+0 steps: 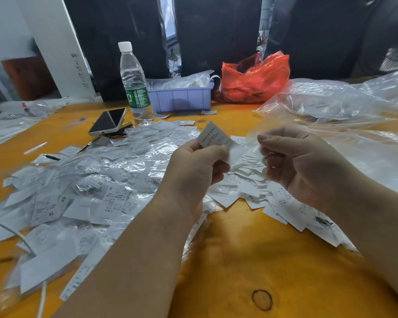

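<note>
Paper label [213, 135], crinkly clear bag [254, 134]

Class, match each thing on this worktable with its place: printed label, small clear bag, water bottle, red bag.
Things:
1 white printed paper label
2 small clear plastic bag
3 clear plastic water bottle with white cap
4 red plastic bag

Places:
a upright on the orange table
b pinched in the right hand
c right of the lilac plastic tray
d pinched in the left hand

Pairs: 1-d, 2-b, 3-a, 4-c.
</note>
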A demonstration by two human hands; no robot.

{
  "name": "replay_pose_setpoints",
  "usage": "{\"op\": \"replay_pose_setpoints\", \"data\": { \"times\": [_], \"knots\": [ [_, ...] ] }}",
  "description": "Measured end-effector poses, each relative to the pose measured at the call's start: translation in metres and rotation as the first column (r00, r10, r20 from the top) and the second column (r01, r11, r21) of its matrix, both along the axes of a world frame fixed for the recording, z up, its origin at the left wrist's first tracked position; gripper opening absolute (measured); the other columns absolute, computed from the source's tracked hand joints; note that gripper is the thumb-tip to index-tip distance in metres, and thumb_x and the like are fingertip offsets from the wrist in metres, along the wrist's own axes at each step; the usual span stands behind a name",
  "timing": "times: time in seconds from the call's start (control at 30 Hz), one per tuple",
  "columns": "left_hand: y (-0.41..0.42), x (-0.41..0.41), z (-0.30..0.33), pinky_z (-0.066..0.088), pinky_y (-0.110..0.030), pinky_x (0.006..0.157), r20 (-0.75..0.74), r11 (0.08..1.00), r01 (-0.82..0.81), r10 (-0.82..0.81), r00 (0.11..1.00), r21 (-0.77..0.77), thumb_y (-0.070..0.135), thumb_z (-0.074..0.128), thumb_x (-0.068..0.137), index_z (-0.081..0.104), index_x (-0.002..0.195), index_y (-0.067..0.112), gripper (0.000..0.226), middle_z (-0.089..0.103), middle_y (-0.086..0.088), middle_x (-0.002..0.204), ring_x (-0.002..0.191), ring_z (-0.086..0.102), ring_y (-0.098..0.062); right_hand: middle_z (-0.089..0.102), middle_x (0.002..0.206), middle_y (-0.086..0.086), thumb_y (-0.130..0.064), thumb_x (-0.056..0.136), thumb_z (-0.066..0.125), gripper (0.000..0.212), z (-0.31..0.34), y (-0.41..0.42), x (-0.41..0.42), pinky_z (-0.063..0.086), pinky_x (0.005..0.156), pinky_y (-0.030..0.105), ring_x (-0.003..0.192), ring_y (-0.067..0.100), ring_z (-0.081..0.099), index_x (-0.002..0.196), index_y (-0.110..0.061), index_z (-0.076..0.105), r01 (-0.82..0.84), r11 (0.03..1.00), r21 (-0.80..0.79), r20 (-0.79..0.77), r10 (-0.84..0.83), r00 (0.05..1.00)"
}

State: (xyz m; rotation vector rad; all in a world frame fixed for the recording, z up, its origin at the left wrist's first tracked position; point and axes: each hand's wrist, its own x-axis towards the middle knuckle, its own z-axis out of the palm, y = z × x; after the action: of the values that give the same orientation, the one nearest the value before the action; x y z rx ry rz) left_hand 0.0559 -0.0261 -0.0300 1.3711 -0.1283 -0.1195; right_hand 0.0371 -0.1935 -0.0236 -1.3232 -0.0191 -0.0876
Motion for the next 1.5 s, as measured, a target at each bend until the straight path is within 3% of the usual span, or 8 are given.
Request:
{"op": "replay_pose_setpoints", "data": {
  "times": [0.13,0.37,0.57,0.7,1.13,1.33,1.5],
  "knots": [
    [-0.003,-0.001,-0.001,0.054,-0.027,0.067,-0.09,0.995,0.053,-0.061,0.994,-0.087,0.004,0.066,0.086,0.066,0.093,0.013,0.012,0.072,-0.006,0.079,0.068,0.065,-0.016,0.061,0.059,0.003,-0.017,0.062,0.072,0.013,-0.002,0.001,0.001,0.046,0.043,0.023,0.046,0.01,0.051,0.071,-0.012,0.064,-0.022,1.0,0.009,0.006,0.022,1.0],
    [-0.005,0.0,-0.002,0.049,-0.022,0.049,-0.133,0.994,0.026,-0.041,0.99,-0.11,0.01,0.073,0.081,0.071,0.093,0.016,0.014,0.064,0.006,0.063,0.057,0.053,-0.01,0.062,0.061,0.004,-0.012,0.061,0.071,0.017,-0.003,0.004,-0.001,0.048,0.044,0.024,0.047,0.012,0.053,0.076,-0.009,0.063,-0.051,0.999,0.009,-0.001,0.051,0.999],
    [-0.009,-0.004,0.001,0.055,-0.025,0.051,-0.107,0.987,-0.014,-0.004,0.994,-0.159,0.001,0.065,0.086,0.064,0.094,0.007,0.01,0.068,-0.006,0.066,0.054,0.064,-0.016,0.065,0.064,0.003,-0.014,0.057,0.073,0.017,-0.002,0.001,-0.003,0.048,0.046,0.024,0.05,0.011,0.055,0.072,-0.013,0.065,0.018,1.0,-0.015,0.022,-0.018,1.0],
    [-0.01,-0.004,0.001,0.055,-0.027,0.052,-0.066,0.991,0.007,-0.016,0.998,-0.136,-0.001,0.061,0.087,0.063,0.095,0.006,0.011,0.069,-0.009,0.069,0.056,0.066,-0.018,0.064,0.062,0.001,-0.018,0.06,0.075,0.008,-0.002,-0.002,-0.002,0.046,0.045,0.022,0.05,0.01,0.054,0.064,-0.018,0.068,0.081,0.997,-0.017,0.044,-0.08,0.996],
    [-0.01,-0.007,0.002,0.055,-0.028,0.055,-0.002,0.995,0.067,-0.067,0.998,-0.07,0.002,0.063,0.086,0.064,0.099,0.009,0.015,0.068,-0.009,0.078,0.059,0.065,-0.017,0.063,0.062,0.001,-0.021,0.06,0.075,0.02,-0.003,-0.002,-0.002,0.045,0.045,0.021,0.052,0.01,0.054,0.077,-0.015,0.065,0.074,0.997,0.021,0.007,-0.074,0.997],
    [-0.01,-0.007,0.002,0.054,-0.027,0.053,0.026,0.998,0.051,-0.05,0.998,-0.031,0.002,0.062,0.086,0.065,0.096,0.01,0.013,0.069,-0.01,0.082,0.058,0.064,-0.016,0.062,0.061,0.0,-0.009,0.081,0.071,0.011,-0.006,-0.004,0.002,0.045,0.046,0.021,0.047,0.009,0.052,0.074,-0.016,0.066,0.14,0.989,0.04,-0.005,-0.14,0.99],
    [-0.011,-0.008,0.002,0.054,-0.027,0.053,0.023,1.0,0.024,-0.023,0.999,-0.008,0.003,0.063,0.086,0.064,0.095,0.013,0.014,0.068,-0.011,0.085,0.056,0.062,-0.014,0.063,0.061,0.001,-0.009,0.08,0.072,0.012,-0.006,-0.003,0.001,0.045,0.045,0.021,0.047,0.009,0.052,0.073,-0.016,0.066,0.138,0.99,0.032,0.001,-0.139,0.99]
  ]
}}
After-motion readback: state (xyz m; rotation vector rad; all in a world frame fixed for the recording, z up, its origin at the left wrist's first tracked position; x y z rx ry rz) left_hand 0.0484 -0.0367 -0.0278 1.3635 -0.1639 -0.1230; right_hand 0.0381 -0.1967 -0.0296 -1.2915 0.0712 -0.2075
